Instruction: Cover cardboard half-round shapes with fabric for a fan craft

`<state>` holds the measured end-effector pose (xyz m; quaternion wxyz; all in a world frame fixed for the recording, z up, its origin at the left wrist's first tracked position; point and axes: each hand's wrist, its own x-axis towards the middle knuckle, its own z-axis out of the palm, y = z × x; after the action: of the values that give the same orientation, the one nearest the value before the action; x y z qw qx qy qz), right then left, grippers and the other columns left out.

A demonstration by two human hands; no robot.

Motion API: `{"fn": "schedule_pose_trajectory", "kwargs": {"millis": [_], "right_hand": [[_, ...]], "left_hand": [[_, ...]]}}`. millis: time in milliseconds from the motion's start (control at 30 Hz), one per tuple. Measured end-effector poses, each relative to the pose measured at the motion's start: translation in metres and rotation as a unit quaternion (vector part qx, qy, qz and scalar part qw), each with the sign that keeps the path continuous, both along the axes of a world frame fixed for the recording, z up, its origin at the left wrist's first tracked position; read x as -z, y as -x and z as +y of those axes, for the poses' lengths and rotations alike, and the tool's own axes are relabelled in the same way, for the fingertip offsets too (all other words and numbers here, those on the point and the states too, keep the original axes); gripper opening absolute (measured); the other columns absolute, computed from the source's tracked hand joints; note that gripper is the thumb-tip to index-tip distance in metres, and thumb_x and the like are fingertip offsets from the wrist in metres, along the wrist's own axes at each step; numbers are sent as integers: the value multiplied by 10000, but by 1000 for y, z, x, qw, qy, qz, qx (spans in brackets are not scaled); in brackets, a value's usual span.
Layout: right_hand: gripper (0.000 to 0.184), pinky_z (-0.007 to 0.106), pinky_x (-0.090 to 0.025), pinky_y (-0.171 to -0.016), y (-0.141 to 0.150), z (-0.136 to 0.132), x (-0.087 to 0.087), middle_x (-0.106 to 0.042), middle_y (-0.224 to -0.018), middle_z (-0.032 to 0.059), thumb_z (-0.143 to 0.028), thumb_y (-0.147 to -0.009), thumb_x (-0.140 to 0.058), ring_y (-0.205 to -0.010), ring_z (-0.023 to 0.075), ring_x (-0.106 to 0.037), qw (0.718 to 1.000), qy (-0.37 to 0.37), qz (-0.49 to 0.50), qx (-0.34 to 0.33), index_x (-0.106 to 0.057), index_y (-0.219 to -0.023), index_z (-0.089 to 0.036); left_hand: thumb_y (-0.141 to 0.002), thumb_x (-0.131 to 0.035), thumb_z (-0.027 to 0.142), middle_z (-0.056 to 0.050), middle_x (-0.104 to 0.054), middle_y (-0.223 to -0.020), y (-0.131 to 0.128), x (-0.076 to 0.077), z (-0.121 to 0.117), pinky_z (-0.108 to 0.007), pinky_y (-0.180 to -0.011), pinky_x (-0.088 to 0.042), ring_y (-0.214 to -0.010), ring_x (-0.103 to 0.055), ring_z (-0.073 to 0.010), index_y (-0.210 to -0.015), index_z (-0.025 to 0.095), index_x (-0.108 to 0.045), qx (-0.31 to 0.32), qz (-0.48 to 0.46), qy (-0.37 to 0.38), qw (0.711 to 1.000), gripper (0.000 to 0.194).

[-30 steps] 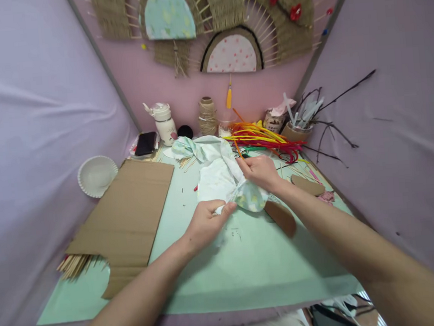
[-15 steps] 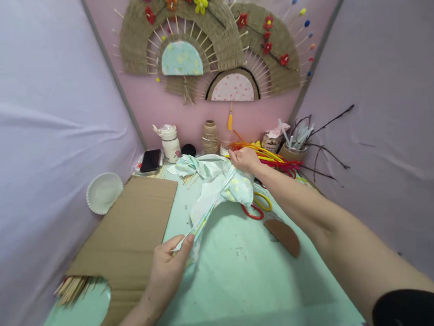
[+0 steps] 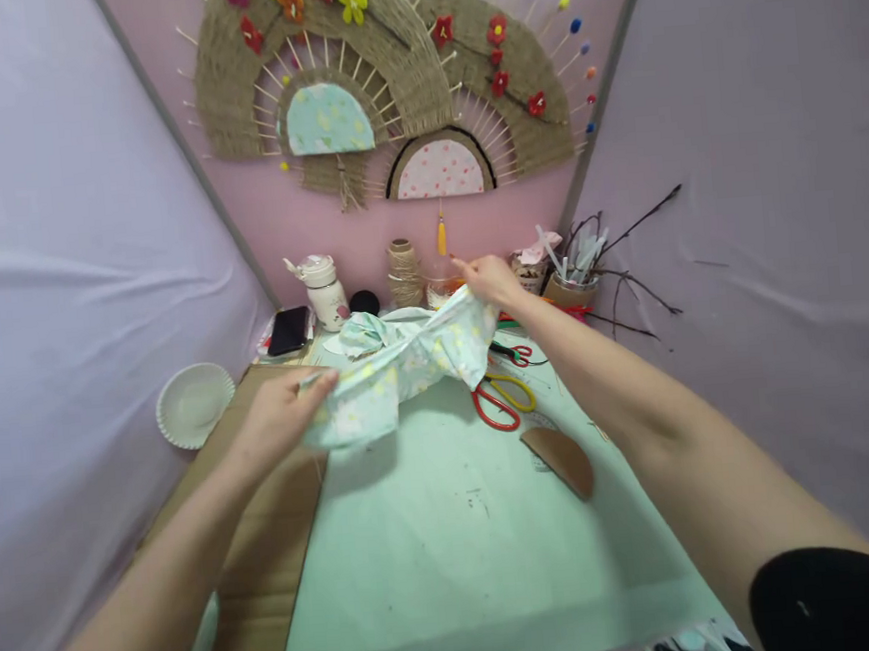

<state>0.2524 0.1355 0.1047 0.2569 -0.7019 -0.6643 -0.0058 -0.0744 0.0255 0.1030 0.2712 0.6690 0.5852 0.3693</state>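
Observation:
A pale green fabric piece (image 3: 414,362) with yellow and white flowers is stretched between my two hands above the table. At its left end my left hand (image 3: 285,409) pinches the edge. My right hand (image 3: 488,283) grips the upper right corner, close to the supplies at the back. Behind the stretched part lies a crumpled bunch of the same cloth. Below my right hand rest scissors with red and yellow handles (image 3: 502,405). A brown half-circle of cardboard (image 3: 562,461) lies nearer to me on the right.
A large cardboard sheet (image 3: 272,559) covers the table's left side, beside a white fluted bowl (image 3: 195,404). Along the back stand a phone (image 3: 289,331), a white bottle (image 3: 325,296), a twine spool (image 3: 404,276) and a jar with twigs (image 3: 571,290). Woven fans (image 3: 228,101) hang on the pink wall.
My left hand has moved up and left, pulling the cloth's edge with it. The fabric now spreads wider, its printed side facing me. My right hand stays near the back, slightly higher.

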Motion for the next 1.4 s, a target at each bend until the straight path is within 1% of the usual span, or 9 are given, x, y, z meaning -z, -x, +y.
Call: {"fn": "schedule_pose_trajectory", "kwargs": {"millis": [133,300,467,567,667,867,967,1233,1400], "right_hand": [[527,243,-303,-555,-18,-43,-44,-512,-642,-9,-522,-990,-349,-588,102,-435,996,-56,59,-20,-595,-727,-137],[213,243,-351,-577,-1,-168,-64,-561,-719,-20,-393,-859,-645,-628,105,-490,957,-48,141,-248,-606,-827,-186],[16,254,-441,-642,76,-270,14,-667,-898,4,-203,-918,-565,-751,137,-589,857,164,4,-489,-562,-915,-219],[59,301,-424,-556,118,-299,78,-663,-857,31,-167,-855,-582,-692,187,-605,862,165,-87,-472,-533,-874,-193],[82,306,-415,-536,133,-316,110,-657,-799,26,-190,-853,-606,-664,199,-609,880,142,-91,-443,-525,-863,-195],[234,231,-451,-653,83,-305,73,-693,-946,-25,-401,-865,-680,-786,146,-642,863,269,122,-410,-573,-1008,-249],[171,263,-445,-697,56,-265,61,-679,-879,8,-382,-965,-511,-780,161,-629,939,214,177,-202,-575,-977,-224],[532,367,-418,-714,54,-152,95,-687,-1045,175,-526,-898,-537,-952,341,-637,984,170,47,36,-474,-1254,-135],[368,309,-378,-642,49,-148,100,-663,-811,48,-344,-865,-563,-769,252,-616,983,125,126,39,-511,-1192,-184]], "left_hand": [[-837,-555,437,59,-350,-570,3,-33,34,-228,-578,-245,-580,-370,-110,-618,199,-437,-10,216,-111,970,344],[-930,-468,380,33,-400,-716,13,-28,-3,-258,-697,-342,-735,-477,-141,-779,181,-476,-40,367,-160,916,251],[-888,-531,336,-239,-508,-1249,13,55,-87,-579,-898,-424,-1184,-480,-429,-1224,120,-505,-49,451,-119,883,401],[-861,-485,152,-210,-483,-1368,2,97,-133,-594,-979,-406,-1276,-451,-384,-1259,163,-494,58,411,-134,900,399],[-818,-394,0,-144,-514,-1400,-9,107,-151,-480,-1066,-401,-1341,-432,-268,-1284,193,-485,265,318,-166,895,512],[-909,-418,99,-98,-646,-1215,-37,83,-93,-388,-1010,-465,-1172,-577,-211,-1128,184,-585,231,193,-135,944,289],[-912,-485,191,-123,-658,-1173,-65,79,-46,-402,-1003,-453,-1133,-596,-246,-1102,147,-613,230,223,-84,944,234],[-918,-414,574,-203,-698,-1038,-116,88,8,-542,-931,-397,-1048,-626,-385,-1115,109,-601,105,395,-1,913,539],[-925,-417,305,-140,-727,-960,-93,83,2,-392,-766,-462,-904,-682,-311,-1176,183,-555,111,408,29,906,312]]}}
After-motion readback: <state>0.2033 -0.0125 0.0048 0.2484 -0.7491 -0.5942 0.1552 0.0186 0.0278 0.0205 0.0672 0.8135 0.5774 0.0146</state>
